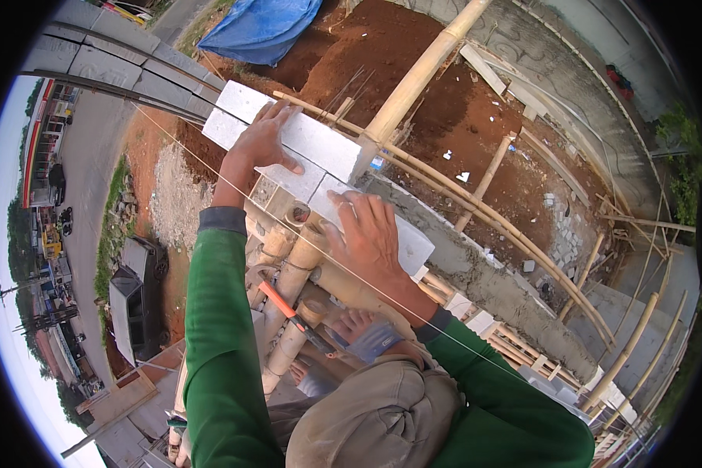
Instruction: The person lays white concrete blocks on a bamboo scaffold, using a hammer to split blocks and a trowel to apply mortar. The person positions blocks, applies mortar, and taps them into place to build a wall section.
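White lightweight blocks (226, 101) lie in two rows along the top of a wall. My left hand (261, 144) rests across them, fingers spread over the far row and thumb on the near one. Beside it, my right hand (366, 230) grips another white block (415, 248), fingers over its top and thumb toward its near side. That block's left end meets the near row at a narrow seam. A thin taut string (187, 148) runs slantwise past both forearms. Below my hands, a hammer with an orange handle (277, 296) leans among bamboo poles (288, 343).
Grey mortar (476, 253) coats the wall top to the right. Bamboo poles (425, 70) cross above red soil (398, 39) on the far side. A blue tarp (261, 31) lies at the back. My feet (359, 324) stand on the scaffold; a parked dark car (136, 300) is far below left.
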Demonstrator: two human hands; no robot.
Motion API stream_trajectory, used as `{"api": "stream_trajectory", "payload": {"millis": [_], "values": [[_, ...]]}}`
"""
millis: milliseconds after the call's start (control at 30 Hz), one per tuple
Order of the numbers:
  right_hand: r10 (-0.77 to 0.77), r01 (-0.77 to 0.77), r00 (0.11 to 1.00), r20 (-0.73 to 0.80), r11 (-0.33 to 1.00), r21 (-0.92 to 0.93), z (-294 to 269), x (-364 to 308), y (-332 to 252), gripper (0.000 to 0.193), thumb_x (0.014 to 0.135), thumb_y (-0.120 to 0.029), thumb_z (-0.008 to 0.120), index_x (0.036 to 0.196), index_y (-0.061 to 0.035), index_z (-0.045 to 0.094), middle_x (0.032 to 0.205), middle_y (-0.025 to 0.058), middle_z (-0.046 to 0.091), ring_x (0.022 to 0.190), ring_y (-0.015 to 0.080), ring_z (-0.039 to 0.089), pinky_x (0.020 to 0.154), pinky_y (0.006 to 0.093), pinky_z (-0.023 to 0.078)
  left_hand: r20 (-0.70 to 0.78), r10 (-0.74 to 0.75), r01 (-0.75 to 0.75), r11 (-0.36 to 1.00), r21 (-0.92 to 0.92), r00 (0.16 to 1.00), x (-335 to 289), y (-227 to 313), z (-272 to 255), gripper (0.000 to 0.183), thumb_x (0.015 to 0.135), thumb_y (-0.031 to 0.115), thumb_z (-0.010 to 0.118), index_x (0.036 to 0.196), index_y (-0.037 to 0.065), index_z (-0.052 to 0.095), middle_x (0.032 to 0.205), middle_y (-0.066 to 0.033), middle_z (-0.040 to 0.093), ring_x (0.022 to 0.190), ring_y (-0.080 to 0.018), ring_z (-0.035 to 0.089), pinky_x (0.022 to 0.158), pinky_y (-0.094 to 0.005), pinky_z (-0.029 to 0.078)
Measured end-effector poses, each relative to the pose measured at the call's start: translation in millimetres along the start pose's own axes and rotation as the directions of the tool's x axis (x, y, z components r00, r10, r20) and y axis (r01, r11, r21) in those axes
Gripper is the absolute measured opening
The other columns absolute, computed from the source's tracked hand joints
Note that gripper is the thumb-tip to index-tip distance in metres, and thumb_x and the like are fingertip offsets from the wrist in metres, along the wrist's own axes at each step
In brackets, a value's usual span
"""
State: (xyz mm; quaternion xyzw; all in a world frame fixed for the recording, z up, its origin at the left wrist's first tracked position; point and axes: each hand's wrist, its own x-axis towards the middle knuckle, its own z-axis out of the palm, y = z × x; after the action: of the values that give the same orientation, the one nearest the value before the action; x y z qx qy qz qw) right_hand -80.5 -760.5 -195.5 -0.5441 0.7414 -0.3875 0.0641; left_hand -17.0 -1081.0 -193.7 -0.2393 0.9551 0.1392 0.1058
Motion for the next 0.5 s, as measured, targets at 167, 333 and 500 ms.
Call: {"api": "stream_trajectory", "payload": {"millis": [167,333,500], "values": [[0.181,-0.159,0.971,0.157,0.977,-0.144,48,83,-4,0.127,0.071,-0.047,0.097,0.168,-0.0004,0.029,0.170,0.0352,0.023,0.160,0.0563,0.015,0.125,0.0722,0.016,-0.005,-0.017,0.017,1.000,0.003,1.000,-1,3,1,0.139,0.045,0.039,0.106,0.167,0.015,0.042,0.176,-0.0168,0.032,0.162,-0.0414,0.029,0.132,-0.0492,0.033],[0.233,-0.132,0.931,0.279,0.931,-0.339,85,102,-1,0.143,0.062,-0.061,0.098,0.171,-0.0025,0.027,0.174,0.0359,0.019,0.162,0.0595,0.010,0.126,0.0766,0.008,0.009,-0.024,0.024,1.000,0.014,1.000,2,1,0,0.134,0.049,0.039,0.105,0.166,0.017,0.044,0.176,-0.0150,0.033,0.162,-0.0419,0.030,0.132,-0.0501,0.034],[0.221,-0.076,0.937,0.269,0.884,-0.462,99,102,5,0.133,0.067,-0.055,0.096,0.171,-0.0037,0.030,0.174,0.0348,0.021,0.161,0.0590,0.016,0.126,0.0761,0.011,-0.002,-0.044,0.044,0.998,0.040,0.999,3,2,3,0.134,0.049,0.038,0.105,0.166,0.020,0.043,0.176,-0.0126,0.035,0.161,-0.0409,0.032,0.130,-0.0501,0.038]]}}
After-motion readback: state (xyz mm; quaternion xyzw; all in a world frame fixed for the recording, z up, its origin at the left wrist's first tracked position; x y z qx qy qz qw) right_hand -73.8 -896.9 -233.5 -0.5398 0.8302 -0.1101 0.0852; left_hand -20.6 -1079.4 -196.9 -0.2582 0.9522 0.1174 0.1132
